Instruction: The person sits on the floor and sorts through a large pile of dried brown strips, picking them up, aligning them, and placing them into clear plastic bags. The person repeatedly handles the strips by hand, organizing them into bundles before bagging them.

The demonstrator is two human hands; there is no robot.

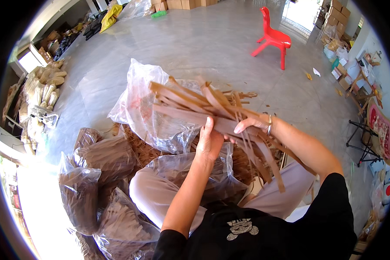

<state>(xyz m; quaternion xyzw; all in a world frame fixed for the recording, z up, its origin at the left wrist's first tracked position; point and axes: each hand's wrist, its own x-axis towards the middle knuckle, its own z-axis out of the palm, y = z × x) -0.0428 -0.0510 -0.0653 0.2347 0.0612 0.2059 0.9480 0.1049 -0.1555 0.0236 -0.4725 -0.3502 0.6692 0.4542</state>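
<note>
A bundle of long flat brown strips [195, 107] lies across both my hands in front of my chest. My left hand [211, 139] grips it from below, thumb up along the near side. Around the bundle's right part my right hand [250, 125] is closed, with a bracelet on that wrist; loose strip ends hang down below it. Beyond the bundle stands a crumpled clear plastic bag [143, 97]. An open clear bag [178, 165] holding brown material lies between my legs, partly hidden by my left forearm. Brown scraps [139, 139] are heaped under and beside the bags.
Several clear bags packed with brown strips [107, 156] are piled at my left. A red plastic chair [276, 37] stands on the grey floor ahead. Wrapped bundles [48, 81] line the left side; cardboard boxes [338, 16] and a folding stool [364, 139] are at the right.
</note>
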